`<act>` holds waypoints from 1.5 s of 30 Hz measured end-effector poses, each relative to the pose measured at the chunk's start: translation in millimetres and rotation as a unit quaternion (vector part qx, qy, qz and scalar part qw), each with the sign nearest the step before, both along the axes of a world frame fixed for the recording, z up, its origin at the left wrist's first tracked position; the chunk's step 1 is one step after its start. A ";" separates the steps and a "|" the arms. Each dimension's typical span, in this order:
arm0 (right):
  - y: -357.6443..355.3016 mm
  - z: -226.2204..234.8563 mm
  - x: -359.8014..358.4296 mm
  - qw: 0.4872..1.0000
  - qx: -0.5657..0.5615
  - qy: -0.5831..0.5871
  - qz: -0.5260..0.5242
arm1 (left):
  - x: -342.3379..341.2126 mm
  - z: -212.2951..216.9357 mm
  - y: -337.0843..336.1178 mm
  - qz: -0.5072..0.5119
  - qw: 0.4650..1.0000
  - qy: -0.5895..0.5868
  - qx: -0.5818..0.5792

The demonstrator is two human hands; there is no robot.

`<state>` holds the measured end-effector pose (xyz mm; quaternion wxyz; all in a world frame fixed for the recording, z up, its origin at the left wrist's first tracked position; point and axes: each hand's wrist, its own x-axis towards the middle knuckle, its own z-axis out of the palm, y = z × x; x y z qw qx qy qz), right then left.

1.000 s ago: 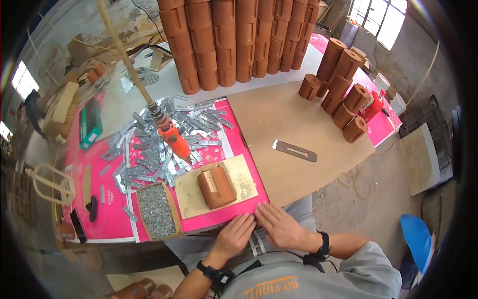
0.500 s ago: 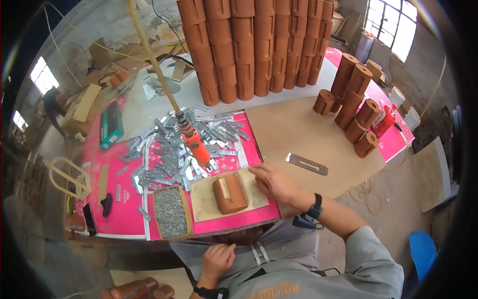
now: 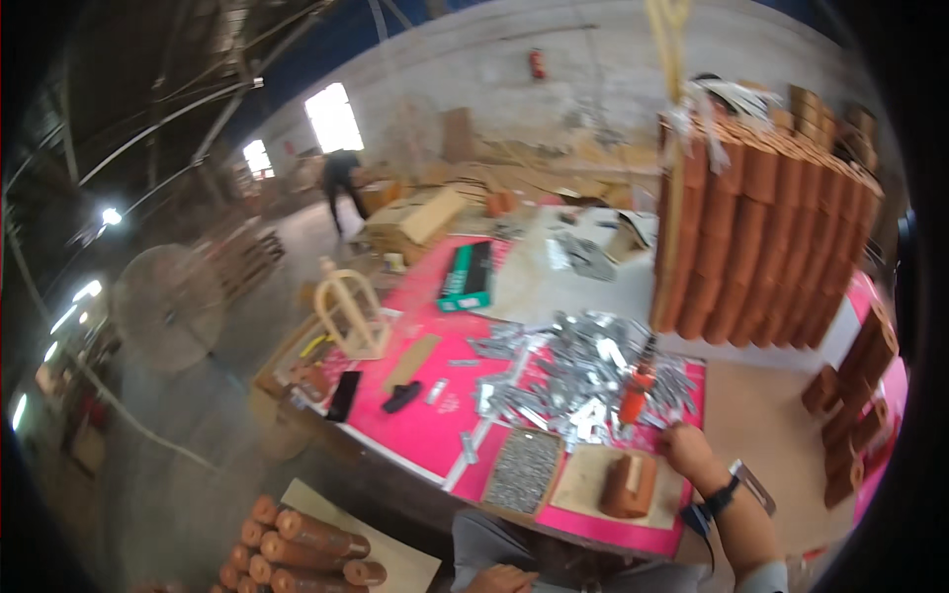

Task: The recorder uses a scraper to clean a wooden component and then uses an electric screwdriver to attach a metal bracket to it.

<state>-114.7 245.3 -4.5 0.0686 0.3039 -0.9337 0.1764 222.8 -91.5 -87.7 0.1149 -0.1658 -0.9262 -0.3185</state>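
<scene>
My right hand [image 3: 687, 450] is over the right edge of a tan board [image 3: 573, 491], its fingers bent and blurred; whether they hold anything cannot be told. On that board lies a reddish-brown cylinder [image 3: 629, 485] with a lengthwise slot, apart from the hand. Just beyond hangs an orange power screwdriver [image 3: 636, 395], in front of a heap of flat metal plates [image 3: 593, 361]. My left hand [image 3: 502, 579] rests at my lap by the lower edge, partly cut off, fingers loosely stretched, with nothing visible in it. A box of small screws [image 3: 524, 470] stands left of the board.
Stacked brown cylinders [image 3: 751, 237] form a wall at the back right, with shorter stacks [image 3: 850, 415] beside it. More cylinders [image 3: 306, 544] lie low at left. A green box [image 3: 466, 276], a wooden frame [image 3: 352, 314] and a black phone [image 3: 343, 396] lie on the pink tabletop. A person [image 3: 341, 188] stands far off.
The view has swung left, so the table appears shifted right and more of the workshop shows. My right hand stays near the board's right edge; the cylinder remains on the board.
</scene>
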 end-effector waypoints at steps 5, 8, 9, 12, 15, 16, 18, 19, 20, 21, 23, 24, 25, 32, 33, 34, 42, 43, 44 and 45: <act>3.9 2.8 4.6 0.997 0.036 -0.042 -0.048 | -13.6 1.7 6.1 -0.006 1.000 0.013 0.019; 6.2 3.1 6.0 0.992 0.055 -0.066 -0.093 | -22.6 2.3 11.2 -0.022 0.999 0.041 0.012; 6.4 5.0 6.0 0.988 0.062 -0.077 -0.118 | -25.3 2.1 12.8 -0.028 0.998 0.050 0.012; 9.8 21.3 13.3 0.988 -0.043 -0.103 -0.110 | -29.0 1.9 16.3 -0.034 0.997 0.062 0.015; 10.9 49.6 36.3 0.966 -0.174 -0.064 -0.178 | -32.1 6.2 13.2 -0.037 0.997 0.064 0.012; 12.3 59.8 50.9 0.963 -0.205 -0.046 -0.168 | -32.0 10.2 12.3 -0.046 0.997 0.058 0.008; 13.0 73.5 91.4 0.961 -0.240 -0.020 -0.134 | -44.4 21.2 4.3 -0.069 0.989 0.119 0.061; 15.2 77.3 117.8 0.954 -0.277 0.016 -0.116 | -44.7 30.6 0.1 -0.070 0.989 0.118 0.053; 16.6 79.5 142.3 0.965 -0.247 0.009 -0.087 | -49.0 41.2 -2.7 -0.045 0.992 0.103 0.060; 16.5 78.8 166.5 0.969 -0.239 -0.024 -0.059 | -52.2 54.1 -6.5 -0.027 0.994 0.099 0.044; 16.1 74.3 205.8 0.974 -0.195 -0.106 0.044 | -63.0 81.6 -9.9 -0.019 0.993 0.105 0.039; 17.9 71.9 216.7 0.974 -0.188 -0.126 0.031 | -67.4 96.1 -11.1 0.005 0.988 0.148 0.053; 19.5 69.2 224.3 0.979 -0.151 -0.114 0.075 | -73.1 110.3 -12.6 0.032 0.983 0.171 0.059; 52.9 52.7 212.1 0.970 -0.190 0.042 -0.143 | -136.8 171.7 -29.9 0.126 0.980 0.151 -0.033; 59.8 48.6 209.2 0.971 -0.189 0.039 -0.144 | -147.8 175.0 -33.3 0.131 0.981 0.134 -0.054; 68.0 44.9 206.3 0.966 -0.189 0.053 -0.166 | -156.6 177.4 -34.0 0.135 0.982 0.107 -0.080; 118.0 19.2 189.8 0.920 -0.102 0.110 -0.362 | -211.6 181.5 0.7 0.029 0.993 0.056 -0.100; 118.0 15.6 189.4 0.924 -0.101 0.117 -0.350 | -224.4 179.4 7.6 0.019 0.990 0.046 -0.131; 118.4 12.8 189.0 0.917 -0.099 0.112 -0.369 | -237.1 176.7 13.6 0.000 0.986 0.055 -0.155; 118.4 10.6 188.9 0.906 -0.099 0.100 -0.400 | -251.8 173.3 19.2 0.005 0.986 0.033 -0.164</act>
